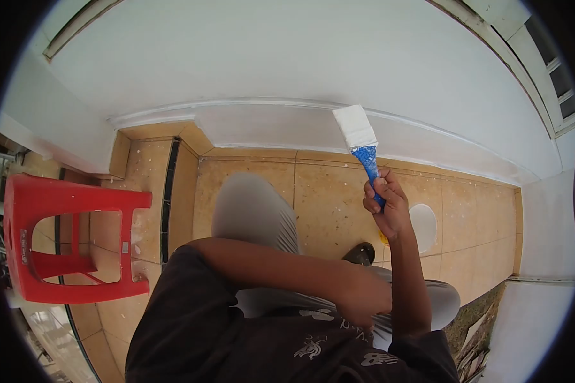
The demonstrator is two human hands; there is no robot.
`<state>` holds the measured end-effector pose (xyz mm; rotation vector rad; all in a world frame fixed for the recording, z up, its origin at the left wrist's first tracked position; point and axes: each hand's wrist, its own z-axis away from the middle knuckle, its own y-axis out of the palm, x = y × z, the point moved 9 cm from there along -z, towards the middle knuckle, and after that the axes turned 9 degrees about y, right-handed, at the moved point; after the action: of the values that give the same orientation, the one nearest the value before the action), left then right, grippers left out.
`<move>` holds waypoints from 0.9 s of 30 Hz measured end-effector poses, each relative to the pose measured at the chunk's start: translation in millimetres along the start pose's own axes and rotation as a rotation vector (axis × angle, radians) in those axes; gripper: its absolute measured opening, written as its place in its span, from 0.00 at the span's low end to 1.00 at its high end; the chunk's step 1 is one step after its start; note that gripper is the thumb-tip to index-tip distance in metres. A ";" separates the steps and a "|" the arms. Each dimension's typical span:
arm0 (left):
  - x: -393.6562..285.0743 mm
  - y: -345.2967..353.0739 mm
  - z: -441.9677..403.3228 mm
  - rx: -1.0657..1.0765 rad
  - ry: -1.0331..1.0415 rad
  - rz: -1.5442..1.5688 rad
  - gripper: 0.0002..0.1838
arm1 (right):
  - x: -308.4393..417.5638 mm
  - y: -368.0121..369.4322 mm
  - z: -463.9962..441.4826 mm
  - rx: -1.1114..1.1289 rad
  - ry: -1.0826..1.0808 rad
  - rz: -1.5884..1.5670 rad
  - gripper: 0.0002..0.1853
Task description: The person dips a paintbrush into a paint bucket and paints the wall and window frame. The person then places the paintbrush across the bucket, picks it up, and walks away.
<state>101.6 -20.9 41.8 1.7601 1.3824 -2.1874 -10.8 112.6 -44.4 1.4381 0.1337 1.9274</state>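
Note:
My right hand is closed around the blue, paint-spattered handle of a paintbrush. The brush's wide, white-coated bristles point up and overlap the view of the ledge line on the wall; whether they touch it I cannot tell. My left hand lies across my lap beside my right forearm, its fingers hidden. Partly behind my right wrist is a round white thing, with a bit of yellow at its left.
A red plastic stool stands at the left, by a dark-edged step. The white wall runs along the front above tan floor tiles with white specks. My bent knees and a dark shoe are below. Debris lies lower right.

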 end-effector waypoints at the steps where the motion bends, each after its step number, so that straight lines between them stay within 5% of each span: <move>1: -16.9 -2.6 6.1 -0.028 0.071 0.041 0.17 | -10.1 25.1 -9.7 0.068 0.018 -0.004 0.05; 7: -73.9 -50.0 72.1 -0.573 0.355 0.204 0.13 | -79.3 156.6 -62.4 0.275 0.116 0.046 0.05; 16: -52.6 -66.5 129.2 -0.955 0.053 0.076 0.17 | -144.3 276.3 -92.4 0.364 0.163 0.034 0.07; 22: -84.3 -47.5 136.5 -0.875 -0.222 -0.047 0.17 | -166.2 313.4 -96.5 0.329 0.120 0.050 0.08; 27: -70.2 -35.4 151.0 -0.834 -0.198 -0.017 0.17 | -185.5 332.4 -119.5 0.269 0.127 0.050 0.08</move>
<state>-8.4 -127.9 115.5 1.1821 1.8558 -1.3781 -250.9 -204.1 -78.1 1.4998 0.4342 2.1044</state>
